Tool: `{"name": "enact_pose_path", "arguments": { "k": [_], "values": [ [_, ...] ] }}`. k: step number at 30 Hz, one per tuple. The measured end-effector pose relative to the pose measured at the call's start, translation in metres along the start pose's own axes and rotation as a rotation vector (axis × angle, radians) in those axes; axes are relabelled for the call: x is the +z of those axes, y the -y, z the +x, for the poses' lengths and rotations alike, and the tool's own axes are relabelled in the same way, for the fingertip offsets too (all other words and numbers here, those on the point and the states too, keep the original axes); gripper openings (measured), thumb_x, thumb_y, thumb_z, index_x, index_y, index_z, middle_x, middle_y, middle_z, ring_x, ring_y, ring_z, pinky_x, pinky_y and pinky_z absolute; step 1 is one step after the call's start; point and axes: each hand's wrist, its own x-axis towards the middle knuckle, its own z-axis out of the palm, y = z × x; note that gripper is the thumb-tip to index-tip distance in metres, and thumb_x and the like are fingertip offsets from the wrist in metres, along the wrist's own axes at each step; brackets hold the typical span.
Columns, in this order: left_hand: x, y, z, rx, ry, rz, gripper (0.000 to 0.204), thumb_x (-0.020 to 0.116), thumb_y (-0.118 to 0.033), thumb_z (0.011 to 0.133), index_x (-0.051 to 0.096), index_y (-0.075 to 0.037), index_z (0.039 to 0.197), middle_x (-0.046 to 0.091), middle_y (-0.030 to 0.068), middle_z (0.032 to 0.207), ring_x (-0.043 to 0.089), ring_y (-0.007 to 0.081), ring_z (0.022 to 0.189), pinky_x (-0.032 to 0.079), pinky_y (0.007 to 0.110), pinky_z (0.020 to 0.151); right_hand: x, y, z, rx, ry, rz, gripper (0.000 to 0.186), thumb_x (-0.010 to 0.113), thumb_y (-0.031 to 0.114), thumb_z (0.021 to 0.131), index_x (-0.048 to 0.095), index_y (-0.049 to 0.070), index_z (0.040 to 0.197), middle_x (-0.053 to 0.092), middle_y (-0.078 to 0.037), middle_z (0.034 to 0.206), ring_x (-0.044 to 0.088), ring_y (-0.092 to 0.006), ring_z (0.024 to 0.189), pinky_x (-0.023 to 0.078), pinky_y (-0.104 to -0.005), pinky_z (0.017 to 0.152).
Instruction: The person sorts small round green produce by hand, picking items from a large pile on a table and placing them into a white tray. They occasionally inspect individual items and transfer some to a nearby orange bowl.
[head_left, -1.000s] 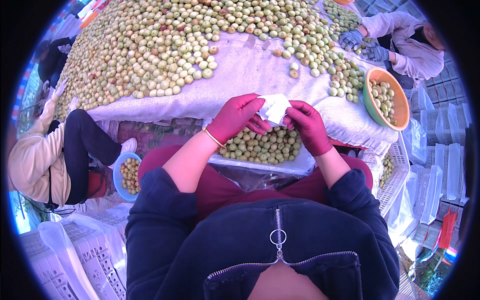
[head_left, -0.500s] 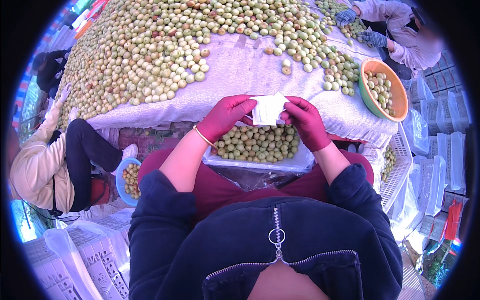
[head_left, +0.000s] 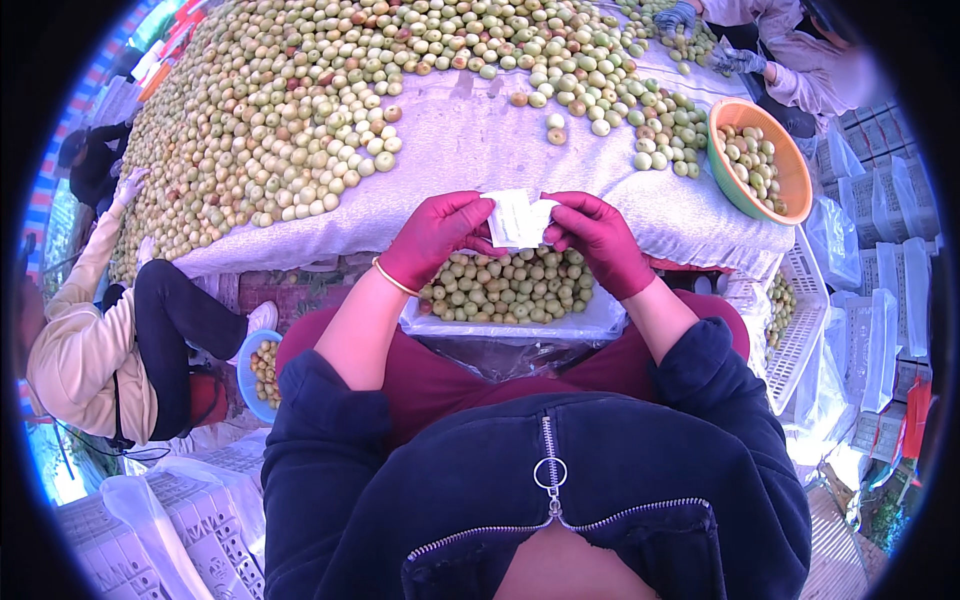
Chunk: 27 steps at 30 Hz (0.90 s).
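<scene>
Both my hands wear dark red gloves and meet over a lined crate of green jujubes (head_left: 510, 287) between my knees. My left hand (head_left: 435, 235) pinches the left side of a small white packet (head_left: 515, 220), thumb on top. On its other side my right hand (head_left: 600, 240) grips the packet's right edge between thumb and fingers. The packet looks like paper, with faint print and a folded or overlapping right part. A clear plastic liner (head_left: 470, 355) covers the near side of the crate.
Ahead, a big heap of jujubes (head_left: 270, 130) lies on a pale cloth (head_left: 480, 150). An orange-and-green basin (head_left: 720, 165) stands right, above a white crate (head_left: 795, 300). Co-workers sit left (head_left: 90, 340) and far right (head_left: 800, 60). A blue basin (head_left: 245, 370) is left; stacked grey crates (head_left: 870, 240) stand right.
The packet and both hands have shifted slightly left in the picture, and the packet's right part is turned differently. The far-right person's gloved hands have moved.
</scene>
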Motion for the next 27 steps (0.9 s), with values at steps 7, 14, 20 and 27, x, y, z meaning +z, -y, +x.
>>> {"name": "enact_pose_path", "arguments": {
  "k": [7,14,20,27],
  "values": [
    [0.0,0.011,0.004,0.075,-0.039,-0.006,0.037,0.059,-0.025,0.101,0.065,0.006,0.12,0.07,0.0093,0.109,0.067,0.0168,0.099,0.056,0.032,0.089,-0.002,-0.002,0.003,0.01,0.027,-0.007,0.028,0.062,0.014,0.099,0.065,0.002,0.124,0.07,-0.006,0.087,0.065,-0.0109,0.076,0.052,-0.0237,0.07],
    [-0.014,0.004,-0.003,0.034,-0.07,0.078,0.035,0.059,-0.02,0.101,0.064,0.006,0.123,0.068,0.0114,0.117,0.065,0.0198,0.11,0.052,0.036,0.099,-0.018,-0.003,0.006,0.0,-0.071,-0.053,0.028,0.066,0.019,0.097,0.066,0.001,0.118,0.071,-0.006,0.091,0.068,-0.0125,0.079,0.054,-0.0245,0.072],
    [-0.003,-0.004,-0.013,0.005,0.066,0.142,0.044,0.052,-0.03,0.104,0.059,-0.001,0.136,0.065,0.0096,0.126,0.064,0.0184,0.114,0.052,0.035,0.099,-0.017,-0.004,0.004,-0.009,-0.006,-0.073,0.028,0.066,0.019,0.097,0.066,0.001,0.119,0.071,-0.006,0.09,0.068,-0.012,0.08,0.054,-0.0244,0.072],
    [0.005,-0.008,-0.01,-0.021,0.088,0.083,0.043,0.052,-0.028,0.104,0.058,0.002,0.134,0.061,0.0108,0.133,0.064,0.0219,0.115,0.054,0.036,0.098,-0.008,-0.002,0.003,-0.019,0.004,-0.086,0.03,0.065,0.02,0.097,0.066,0.001,0.12,0.071,-0.007,0.091,0.068,-0.0118,0.08,0.054,-0.0244,0.072]
  ]
}}
